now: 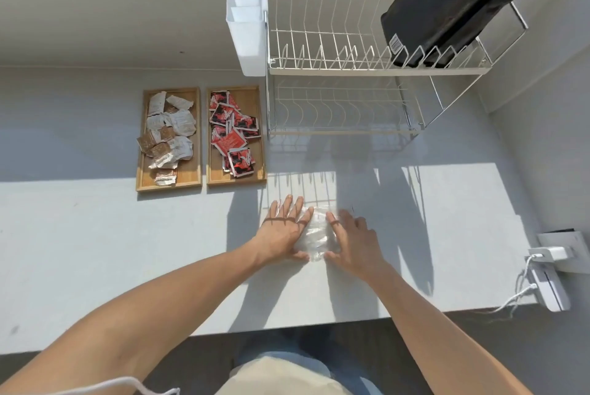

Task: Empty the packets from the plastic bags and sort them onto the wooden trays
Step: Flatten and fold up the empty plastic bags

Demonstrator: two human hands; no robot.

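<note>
Packets filled two wooden trays side by side on the pale countertop (95,251): white and brown ones in the left tray (140,171), red and black ones in the right tray (260,152). Nearer the edge, the left hand (282,230) and right hand (356,243), fingers straight and slightly apart, pressed a clear plastic bag (316,233) flat. Behind stood a white wire dish rack (348,66).

Clear plastic bag (316,233) lies flat; two wooden trays (142,171) hold sorted packets (234,129).

Hard sunlight from ahead – sharp shadows on counter (127,235) – wide-angle bending at edges.
</note>
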